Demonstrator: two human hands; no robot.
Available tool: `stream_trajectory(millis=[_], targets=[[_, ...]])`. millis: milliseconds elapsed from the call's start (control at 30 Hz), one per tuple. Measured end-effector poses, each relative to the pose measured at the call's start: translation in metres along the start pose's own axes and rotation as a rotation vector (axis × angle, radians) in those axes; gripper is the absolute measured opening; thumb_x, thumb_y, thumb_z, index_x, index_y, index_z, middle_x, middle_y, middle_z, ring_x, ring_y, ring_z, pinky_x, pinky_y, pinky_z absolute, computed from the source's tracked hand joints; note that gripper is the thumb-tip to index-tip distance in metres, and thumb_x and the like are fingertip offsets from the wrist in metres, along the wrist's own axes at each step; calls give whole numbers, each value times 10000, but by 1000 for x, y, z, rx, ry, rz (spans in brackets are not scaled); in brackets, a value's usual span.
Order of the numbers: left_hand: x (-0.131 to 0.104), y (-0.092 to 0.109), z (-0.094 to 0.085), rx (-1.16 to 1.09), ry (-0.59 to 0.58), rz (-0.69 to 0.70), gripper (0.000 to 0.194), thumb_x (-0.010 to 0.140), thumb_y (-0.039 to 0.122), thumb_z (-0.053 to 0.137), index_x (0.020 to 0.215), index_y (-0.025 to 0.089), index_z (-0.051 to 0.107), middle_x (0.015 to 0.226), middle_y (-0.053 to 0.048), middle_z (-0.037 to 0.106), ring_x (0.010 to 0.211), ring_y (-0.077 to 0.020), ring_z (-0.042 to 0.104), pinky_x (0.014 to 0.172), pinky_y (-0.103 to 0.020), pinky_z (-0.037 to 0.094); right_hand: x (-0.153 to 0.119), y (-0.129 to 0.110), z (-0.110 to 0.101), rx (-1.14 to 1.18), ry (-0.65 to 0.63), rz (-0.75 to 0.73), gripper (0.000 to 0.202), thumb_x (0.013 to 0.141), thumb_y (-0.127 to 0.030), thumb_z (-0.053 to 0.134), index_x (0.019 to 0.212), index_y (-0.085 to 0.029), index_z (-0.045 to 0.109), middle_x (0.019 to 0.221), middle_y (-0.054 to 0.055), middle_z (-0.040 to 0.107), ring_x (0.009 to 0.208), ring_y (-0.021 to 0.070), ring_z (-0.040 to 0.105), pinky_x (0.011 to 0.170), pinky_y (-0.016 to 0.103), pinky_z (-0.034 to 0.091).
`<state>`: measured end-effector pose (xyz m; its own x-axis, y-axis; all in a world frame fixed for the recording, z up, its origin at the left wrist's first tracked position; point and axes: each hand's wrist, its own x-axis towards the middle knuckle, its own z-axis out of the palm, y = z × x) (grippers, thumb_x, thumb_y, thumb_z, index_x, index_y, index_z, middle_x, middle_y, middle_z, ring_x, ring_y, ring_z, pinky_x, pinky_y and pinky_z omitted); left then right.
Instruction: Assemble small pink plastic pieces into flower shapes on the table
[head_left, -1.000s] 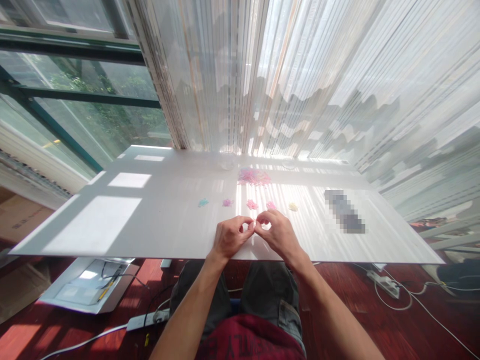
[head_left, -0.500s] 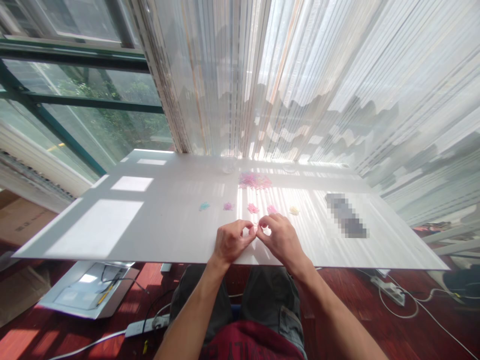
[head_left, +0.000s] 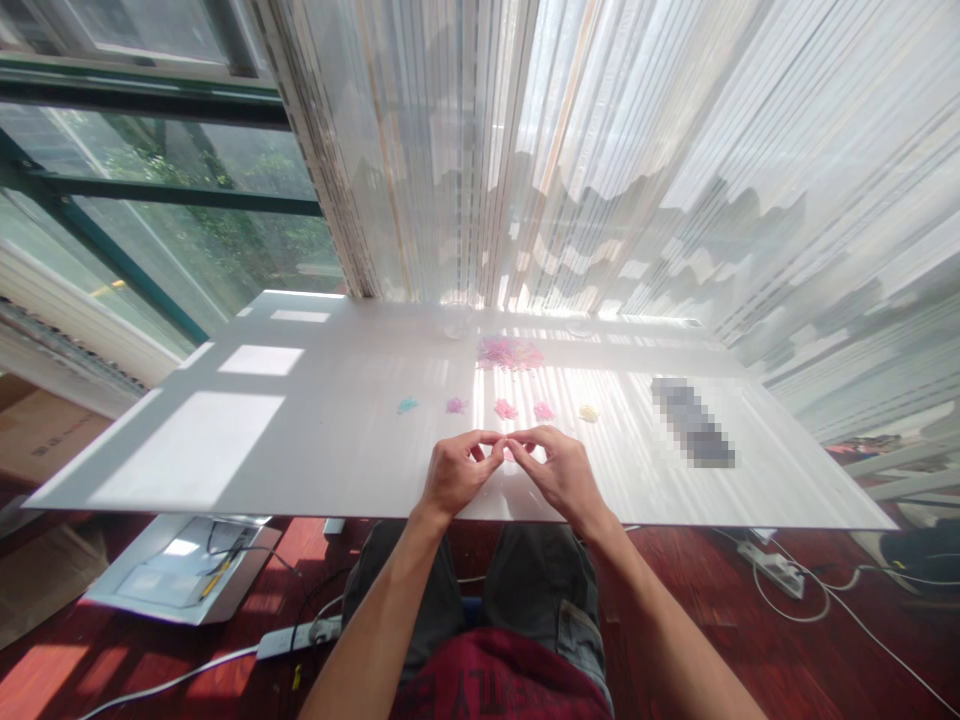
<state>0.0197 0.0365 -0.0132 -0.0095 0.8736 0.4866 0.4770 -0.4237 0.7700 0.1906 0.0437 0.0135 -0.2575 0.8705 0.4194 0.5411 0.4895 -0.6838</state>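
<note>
My left hand point(head_left: 463, 470) and my right hand point(head_left: 553, 467) meet near the front edge of the white table, fingertips touching. Both are closed in a pinch. Between and just below the fingertips shows a small pink thing point(head_left: 510, 454), too small and covered to name. Just beyond the hands lies a row of little heaps of thin, coloured pieces: a teal heap point(head_left: 407, 405), a purple heap point(head_left: 456, 405), a red-pink heap point(head_left: 505, 409), a pink heap point(head_left: 544, 411) and a yellow heap point(head_left: 589, 412). Behind them spreads a larger mixed pink pile point(head_left: 510, 353).
On the white table point(head_left: 337, 460) a clear container point(head_left: 456, 322) stands toward the back, and a blurred-out dark object point(head_left: 694, 423) lies at the right. Striped curtains point(head_left: 480, 150) hang behind. Below are a power strip point(head_left: 296, 637) and a white box point(head_left: 180, 575).
My fingertips have come closer together, and my right hand has drawn back slightly from the pink heap, which now shows fully. The view has shifted a little.
</note>
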Motion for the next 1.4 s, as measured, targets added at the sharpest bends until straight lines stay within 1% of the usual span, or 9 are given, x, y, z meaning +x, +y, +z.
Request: stream_trajectory(millis=[100, 200, 400, 567, 667, 800, 933, 1200, 1400], targets=[[-1, 0, 0, -12, -7, 3, 123, 868, 270, 673, 863, 210, 781, 728, -2, 772, 507, -102, 608, 565, -209, 524, 2, -1, -1, 5, 3, 12, 134, 914, -277, 630, 892, -214, 747, 834, 42, 758, 724, 185, 679, 719, 303, 546], [-1, -1, 0, -27, -11, -4, 124, 869, 279, 676, 867, 215, 782, 735, -1, 775, 508, -103, 610, 559, -208, 524, 3, -2, 2, -53, 25, -11, 137, 911, -255, 617, 852, -215, 734, 810, 43, 743, 715, 186, 666, 716, 310, 537], [-1, -2, 1, 19, -10, -4, 102, 856, 277, 692, 854, 203, 763, 733, 3, 764, 524, -100, 611, 568, -208, 508, 3, 1, 11, -166, 97, -125, 120, 899, -201, 623, 808, -214, 701, 774, 42, 686, 745, 194, 635, 713, 304, 502], [0, 0, 1, 73, -7, 2, 77, 846, 247, 689, 833, 195, 744, 722, 5, 753, 530, -101, 605, 582, -213, 498, 2, 5, 10, -231, 109, -198, 135, 912, -201, 615, 797, -200, 685, 771, 52, 667, 750, 202, 618, 712, 315, 493], [0, 0, 1, 65, -23, 3, 72, 845, 248, 683, 834, 198, 734, 743, 6, 755, 532, -98, 599, 577, -212, 495, 3, 5, 6, -194, 78, -164, 120, 901, -220, 627, 795, -205, 681, 775, 46, 664, 751, 193, 618, 712, 307, 497], [0, 1, 1, 22, -39, 8, 80, 846, 261, 674, 840, 196, 721, 767, 2, 755, 536, -95, 592, 566, -209, 497, 4, 2, 2, -33, 24, -69, 90, 876, -243, 650, 800, -205, 681, 770, 27, 672, 717, 167, 622, 696, 280, 508], [0, 1, 1, 1, -58, 11, 91, 841, 264, 676, 867, 197, 731, 778, -3, 759, 535, -95, 592, 556, -206, 500, 4, 0, 0, 68, -10, 8, 118, 868, -286, 647, 792, -205, 685, 755, 18, 681, 689, 157, 620, 664, 270, 505], [-1, -1, 1, -23, -58, 6, 125, 848, 268, 681, 892, 195, 773, 723, -8, 764, 508, -96, 587, 544, -205, 497, 5, 1, -2, 119, -25, 66, 131, 847, -305, 653, 777, -201, 689, 727, 6, 682, 658, 147, 617, 632, 261, 493], [-1, -1, 0, -7, -78, -12, 106, 842, 260, 684, 857, 206, 774, 725, 0, 766, 506, -95, 582, 540, -203, 487, 5, 1, -3, 95, -46, 59, 142, 850, -306, 653, 761, -201, 683, 712, 1, 677, 656, 142, 615, 629, 253, 490]])
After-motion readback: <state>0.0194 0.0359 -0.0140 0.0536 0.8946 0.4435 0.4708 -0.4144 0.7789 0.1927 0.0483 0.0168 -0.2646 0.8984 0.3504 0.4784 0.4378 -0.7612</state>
